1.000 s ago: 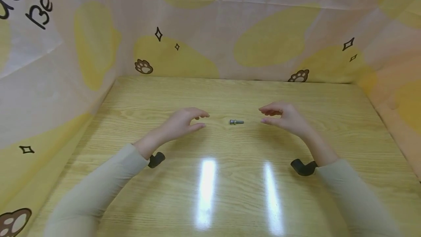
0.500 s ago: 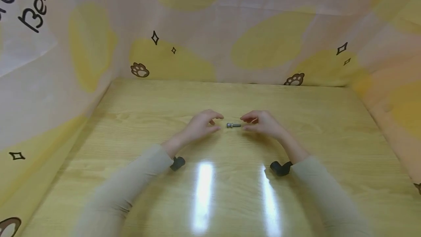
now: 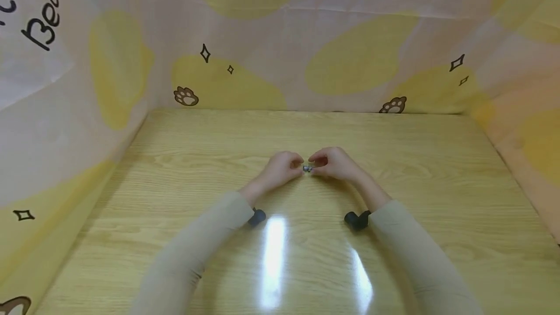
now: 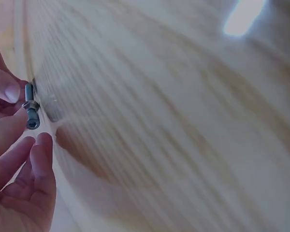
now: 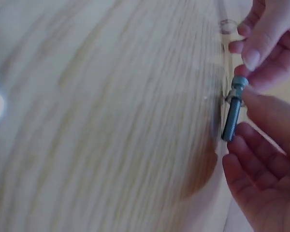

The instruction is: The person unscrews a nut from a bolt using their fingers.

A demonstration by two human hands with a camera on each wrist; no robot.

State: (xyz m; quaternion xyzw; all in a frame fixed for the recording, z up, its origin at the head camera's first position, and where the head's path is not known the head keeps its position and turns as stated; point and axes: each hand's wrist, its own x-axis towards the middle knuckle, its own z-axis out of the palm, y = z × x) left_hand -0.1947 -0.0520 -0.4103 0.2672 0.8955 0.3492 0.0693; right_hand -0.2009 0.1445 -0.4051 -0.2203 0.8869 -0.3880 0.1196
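A small metal socket-head bolt (image 3: 307,168) lies on the wooden table between the two hands, a nut (image 5: 235,94) and what may be a washer around it near its head. My left hand (image 3: 283,167) is at the head end, thumb beside the bolt head and fingers apart from it in the left wrist view. From the other side my right hand (image 3: 336,163) covers the threaded shank in the head view. Its thumb is close to the nut, with the fingers loosely bent around the shank end. Whether any fingertip touches the bolt is hard to tell.
The wood-grain table (image 3: 210,135) has bright light reflections near its front. Printed cloth (image 3: 258,38) with yellow patches and paw prints encloses the back and both sides. Dark wrist mounts (image 3: 358,220) stick out under the sleeves, low over the table.
Both hands have moved inward from either side until they stand around the bolt, their gap much smaller. The bolt stays where it lay. The head view has shifted slightly.
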